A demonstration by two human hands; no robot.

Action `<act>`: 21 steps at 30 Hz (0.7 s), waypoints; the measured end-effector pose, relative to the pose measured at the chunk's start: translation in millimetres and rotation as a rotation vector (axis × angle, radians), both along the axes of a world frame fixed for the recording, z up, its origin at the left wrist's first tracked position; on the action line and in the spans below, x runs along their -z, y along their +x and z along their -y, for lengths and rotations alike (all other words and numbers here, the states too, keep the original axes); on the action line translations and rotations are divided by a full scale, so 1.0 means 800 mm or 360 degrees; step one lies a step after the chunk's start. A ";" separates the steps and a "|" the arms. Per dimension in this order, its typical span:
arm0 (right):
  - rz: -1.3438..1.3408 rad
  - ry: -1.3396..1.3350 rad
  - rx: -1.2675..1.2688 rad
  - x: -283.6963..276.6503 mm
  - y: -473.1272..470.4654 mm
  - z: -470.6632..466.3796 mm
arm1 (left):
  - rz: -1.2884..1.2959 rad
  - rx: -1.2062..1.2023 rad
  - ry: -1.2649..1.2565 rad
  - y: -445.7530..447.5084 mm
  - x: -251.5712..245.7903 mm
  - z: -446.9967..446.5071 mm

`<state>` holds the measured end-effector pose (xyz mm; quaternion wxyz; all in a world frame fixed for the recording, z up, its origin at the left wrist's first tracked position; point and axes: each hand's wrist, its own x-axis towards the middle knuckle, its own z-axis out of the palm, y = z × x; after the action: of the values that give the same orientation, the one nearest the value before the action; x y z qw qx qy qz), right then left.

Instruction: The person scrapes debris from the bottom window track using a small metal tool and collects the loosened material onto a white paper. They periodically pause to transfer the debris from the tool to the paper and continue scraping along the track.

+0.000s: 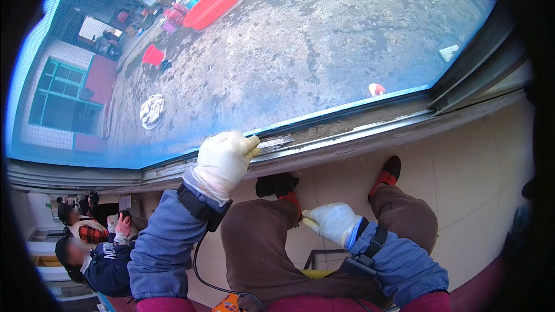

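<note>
My left hand [226, 162], in a whitish glove, rests at the lower frame of a window. Its fingers are curled around the end of a flat, pale strip [277, 142], possibly a scraper blade, which lies along the dirty window track [329, 131]. The glove hides the rest of the strip. Over my lap, between my knees, hovers my gloved right hand [333, 222]. Thumb and forefinger stand slightly apart there, and nothing shows between them. Brown trousers [260, 242] cover my legs below both hands.
Mesh screening [277, 69] fills the window; outside are a red tub [212, 5], a red bucket [153, 55] and a crumpled cloth [152, 111]. Two people [102, 264] sit at the lower left. A black cable [197, 264] hangs from my left wrist strap. An orange box [227, 303] stands below.
</note>
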<state>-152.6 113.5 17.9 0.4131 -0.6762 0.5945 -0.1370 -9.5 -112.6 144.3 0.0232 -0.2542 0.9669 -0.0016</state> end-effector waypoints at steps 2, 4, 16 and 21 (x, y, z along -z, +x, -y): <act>-0.0016 0.0013 0.0000 0.000 -0.002 -0.001 | -0.0188 0.0074 -0.0004 0.011 0.000 -0.002; -0.0045 0.0039 -0.0005 -0.002 -0.002 -0.001 | -0.0126 -0.0039 -0.0024 0.036 -0.008 0.002; -0.0011 0.0004 0.0011 0.005 0.000 -0.003 | 0.0227 -0.0564 0.0035 0.143 -0.018 0.023; 0.0005 -0.0009 0.0024 0.004 0.000 -0.004 | 0.0181 -0.0563 0.0065 0.137 -0.008 0.029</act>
<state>-152.7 116.8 14.9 0.4111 -0.6727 0.5985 -0.1429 100.2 -136.2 150.4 0.0828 -0.4192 0.9041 0.0078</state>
